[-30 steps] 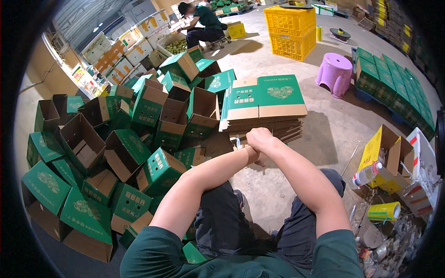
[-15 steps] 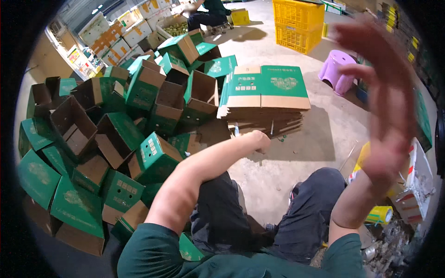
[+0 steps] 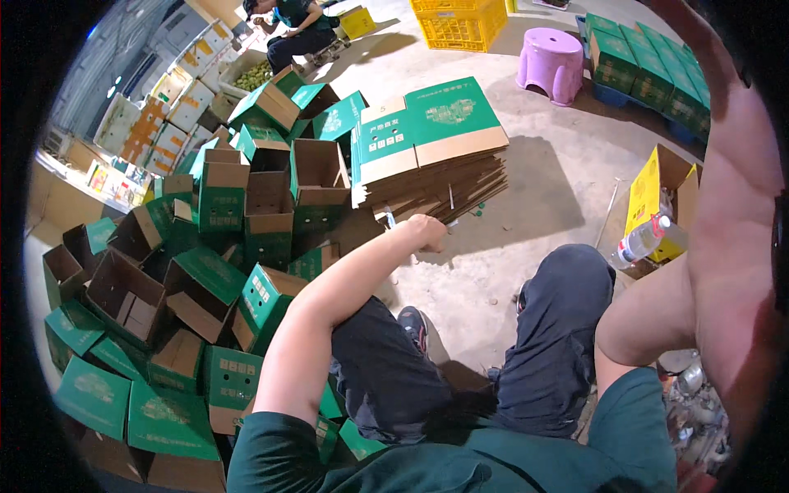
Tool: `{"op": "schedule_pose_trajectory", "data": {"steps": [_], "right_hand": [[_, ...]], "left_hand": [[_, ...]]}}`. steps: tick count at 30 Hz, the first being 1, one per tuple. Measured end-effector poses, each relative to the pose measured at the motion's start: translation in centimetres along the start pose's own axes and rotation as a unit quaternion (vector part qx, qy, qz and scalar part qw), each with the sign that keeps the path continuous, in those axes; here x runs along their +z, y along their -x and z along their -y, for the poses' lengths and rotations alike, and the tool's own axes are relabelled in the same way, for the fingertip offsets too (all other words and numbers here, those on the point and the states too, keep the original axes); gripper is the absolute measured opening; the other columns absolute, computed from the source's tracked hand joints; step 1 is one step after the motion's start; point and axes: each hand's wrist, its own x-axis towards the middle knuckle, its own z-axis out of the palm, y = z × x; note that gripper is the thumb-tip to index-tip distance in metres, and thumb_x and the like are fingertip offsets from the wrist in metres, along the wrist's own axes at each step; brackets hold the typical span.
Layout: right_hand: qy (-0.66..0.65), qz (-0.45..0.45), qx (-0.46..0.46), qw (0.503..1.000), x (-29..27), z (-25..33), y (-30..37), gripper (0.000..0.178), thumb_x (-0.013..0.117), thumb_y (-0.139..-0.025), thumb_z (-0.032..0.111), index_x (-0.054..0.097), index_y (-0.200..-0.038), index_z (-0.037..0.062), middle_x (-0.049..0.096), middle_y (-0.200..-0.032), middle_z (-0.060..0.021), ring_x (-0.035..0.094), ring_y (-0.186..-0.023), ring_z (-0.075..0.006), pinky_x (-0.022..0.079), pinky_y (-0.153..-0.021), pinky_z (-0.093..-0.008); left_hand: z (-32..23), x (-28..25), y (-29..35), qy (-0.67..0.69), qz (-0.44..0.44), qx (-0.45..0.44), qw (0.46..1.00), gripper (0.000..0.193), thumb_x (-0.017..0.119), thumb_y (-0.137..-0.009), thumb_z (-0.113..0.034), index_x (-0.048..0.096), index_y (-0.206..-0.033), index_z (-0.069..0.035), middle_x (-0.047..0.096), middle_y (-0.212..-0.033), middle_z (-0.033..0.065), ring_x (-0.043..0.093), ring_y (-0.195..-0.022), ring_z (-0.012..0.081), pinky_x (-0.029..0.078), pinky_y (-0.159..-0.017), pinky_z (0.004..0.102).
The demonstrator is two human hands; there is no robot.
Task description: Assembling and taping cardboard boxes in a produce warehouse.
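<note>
My left hand [image 3: 429, 234] is closed with its fingers curled under, the forearm lying over my left knee. Whether anything is inside the fist is hidden. Just beyond it stands a stack of flattened green-and-brown cardboard boxes [image 3: 456, 115], its edges uneven. My right arm [image 3: 727, 238] is bent and raised very close to the camera on the right. Of my right hand [image 3: 703, 37] only a dark part shows at the upper right rim, and its fingers cannot be made out.
Opened green cartons [image 3: 127, 296] are heaped at my left. A purple stool [image 3: 552, 62], yellow crates [image 3: 460, 23] and closed green boxes [image 3: 649, 70] stand farther off. At right, a clear bottle [image 3: 641, 241] leans by a yellow box [image 3: 645, 193]. Another person [image 3: 300, 37] sits far back.
My right hand has risen from in front of me toward the upper right rim, much nearer the camera. The view has shifted; my left hand remains closed by the stack.
</note>
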Motion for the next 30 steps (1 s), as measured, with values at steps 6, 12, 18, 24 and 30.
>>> {"op": "schedule_pose_trajectory", "data": {"steps": [6, 12, 18, 24, 30], "right_hand": [[0.030, -0.042, -0.030, 0.998, -3.5, 0.4, -1.1, 0.044, 0.071, -0.095, 0.032, 0.065, -0.127, 0.0035, 0.065, -0.130, -0.0179, 0.064, -0.119, -0.0299, 0.051, -0.097, -0.0393], [0.046, -0.095, -0.052, 0.993, -4.4, 2.3, -5.7, 0.044, 0.071, -0.094, 0.032, 0.065, -0.126, 0.0024, 0.066, -0.128, -0.0178, 0.064, -0.118, -0.0293, 0.051, -0.095, -0.0388], [0.044, -0.083, -0.040, 0.995, -6.3, 4.7, -3.8, 0.044, 0.071, -0.094, 0.032, 0.064, -0.124, 0.0013, 0.067, -0.127, -0.0176, 0.065, -0.116, -0.0288, 0.052, -0.094, -0.0382], [0.061, -0.041, -0.030, 0.997, -3.8, 3.1, -3.9, 0.044, 0.071, -0.094, 0.032, 0.064, -0.123, 0.0002, 0.067, -0.125, -0.0175, 0.065, -0.115, -0.0283, 0.053, -0.092, -0.0377], [0.079, -0.022, -0.066, 0.994, -3.2, 1.6, -3.6, 0.044, 0.071, -0.093, 0.032, 0.064, -0.121, -0.0009, 0.068, -0.124, -0.0173, 0.066, -0.114, -0.0278, 0.053, -0.090, -0.0372]], "left_hand": [[-1.7, -1.6, 0.5, -0.005, 0.035, -0.021, 0.999, 0.039, 0.070, -0.087, -0.037, 0.079, -0.110, -0.006, 0.076, -0.115, 0.0160, 0.074, -0.107, 0.0330, 0.060, -0.085, 0.0471], [0.4, -0.3, 3.0, -0.060, 0.048, -0.015, 0.997, 0.058, 0.065, -0.089, -0.052, 0.068, -0.130, -0.011, 0.072, -0.126, 0.0151, 0.069, -0.116, 0.0315, 0.056, -0.094, 0.0444], [-1.8, -0.3, 2.4, -0.036, -0.035, 0.056, 0.997, 0.051, 0.059, -0.092, -0.047, 0.072, -0.126, -0.011, 0.072, -0.128, 0.0152, 0.070, -0.116, 0.0332, 0.056, -0.096, 0.0458], [-1.1, -2.1, 6.1, -0.017, -0.020, 0.038, 0.999, 0.045, 0.055, -0.094, -0.041, 0.076, -0.122, -0.012, 0.072, -0.129, 0.0135, 0.069, -0.118, 0.0334, 0.056, -0.099, 0.0455], [0.7, -3.3, 6.6, -0.001, -0.034, -0.021, 0.999, 0.041, 0.067, -0.086, -0.035, 0.077, -0.116, -0.008, 0.076, -0.118, 0.0138, 0.072, -0.111, 0.0300, 0.059, -0.093, 0.0428]]}}
